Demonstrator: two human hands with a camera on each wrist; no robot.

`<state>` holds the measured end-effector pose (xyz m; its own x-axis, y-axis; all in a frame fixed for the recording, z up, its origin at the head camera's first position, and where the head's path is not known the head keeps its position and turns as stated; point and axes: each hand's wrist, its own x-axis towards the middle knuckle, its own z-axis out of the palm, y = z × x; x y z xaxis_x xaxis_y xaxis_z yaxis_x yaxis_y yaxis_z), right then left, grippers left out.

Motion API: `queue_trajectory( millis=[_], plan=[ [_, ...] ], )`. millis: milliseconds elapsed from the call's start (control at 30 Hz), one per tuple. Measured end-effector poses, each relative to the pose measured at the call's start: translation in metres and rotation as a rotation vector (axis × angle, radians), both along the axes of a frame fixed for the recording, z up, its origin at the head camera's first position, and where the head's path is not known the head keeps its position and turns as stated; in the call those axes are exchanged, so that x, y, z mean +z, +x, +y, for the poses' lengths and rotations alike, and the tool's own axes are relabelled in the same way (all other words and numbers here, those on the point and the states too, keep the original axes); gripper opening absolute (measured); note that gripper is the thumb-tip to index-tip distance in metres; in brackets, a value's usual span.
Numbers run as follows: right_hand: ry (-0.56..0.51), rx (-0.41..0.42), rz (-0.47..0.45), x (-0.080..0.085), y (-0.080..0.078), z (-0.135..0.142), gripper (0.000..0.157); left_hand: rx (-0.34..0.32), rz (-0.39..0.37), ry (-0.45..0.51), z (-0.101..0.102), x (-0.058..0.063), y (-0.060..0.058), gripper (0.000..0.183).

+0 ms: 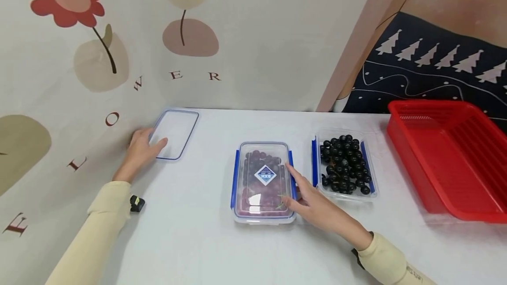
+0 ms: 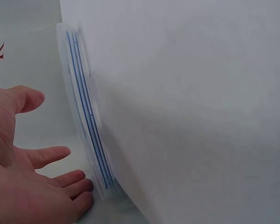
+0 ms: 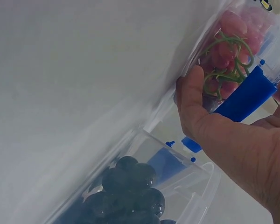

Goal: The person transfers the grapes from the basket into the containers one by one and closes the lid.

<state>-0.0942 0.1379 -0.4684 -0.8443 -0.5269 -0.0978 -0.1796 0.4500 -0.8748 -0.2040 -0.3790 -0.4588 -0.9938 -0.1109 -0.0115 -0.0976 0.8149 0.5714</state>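
At the back left, a clear lid (image 1: 174, 135) with a blue seal lies on the white table. Beside its left edge is my left hand (image 1: 143, 149), fingers spread and thumb over the lid; the left wrist view shows the fingertips close to the lid's edge (image 2: 88, 112). Mid-table stands a lidded clear container (image 1: 263, 151) of red grapes (image 3: 231, 56). My right hand (image 1: 317, 203) rests along its right side, thumb and forefinger apart at the lid's rim. The blue side latch (image 3: 245, 95) shows between the fingers in the right wrist view.
Right of the right hand stands an uncovered clear container (image 1: 374, 188) holding dark grapes (image 1: 342, 162). A big red plastic basket (image 1: 431, 184) is at the far right. Behind the table hangs a cloth (image 1: 269, 74) with printed flowers and letters.
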Motion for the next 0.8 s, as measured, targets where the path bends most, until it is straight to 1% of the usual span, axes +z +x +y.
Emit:
queue_trajectory(
  millis=[167, 300, 400, 600, 667, 800],
  plan=[
    [0.010, 0.010, 0.015, -0.001, -0.001, -0.001, 0.089, 0.001, -0.036, 0.009, -0.008, -0.008, 0.000, 0.080],
    [0.002, 0.013, 0.015, -0.002, -0.001, 0.000, 0.089, 0.011, -0.036, 0.025, -0.011, -0.012, -0.005, 0.074],
    [-0.003, 0.017, 0.016, -0.002, -0.001, 0.000, 0.089, 0.022, -0.028, 0.024, -0.014, -0.013, -0.007, 0.068],
    [-0.001, 0.026, 0.017, -0.003, 0.000, 0.000, 0.089, 0.016, 0.033, -0.021, -0.019, -0.013, -0.003, 0.049],
    [-0.005, 0.028, 0.014, -0.003, 0.000, 0.000, 0.089, 0.022, 0.053, -0.021, -0.020, -0.013, -0.001, 0.046],
    [-0.012, 0.025, 0.010, -0.002, 0.000, 0.001, 0.089, 0.040, 0.128, -0.018, -0.019, -0.012, 0.003, 0.040]
  ],
)
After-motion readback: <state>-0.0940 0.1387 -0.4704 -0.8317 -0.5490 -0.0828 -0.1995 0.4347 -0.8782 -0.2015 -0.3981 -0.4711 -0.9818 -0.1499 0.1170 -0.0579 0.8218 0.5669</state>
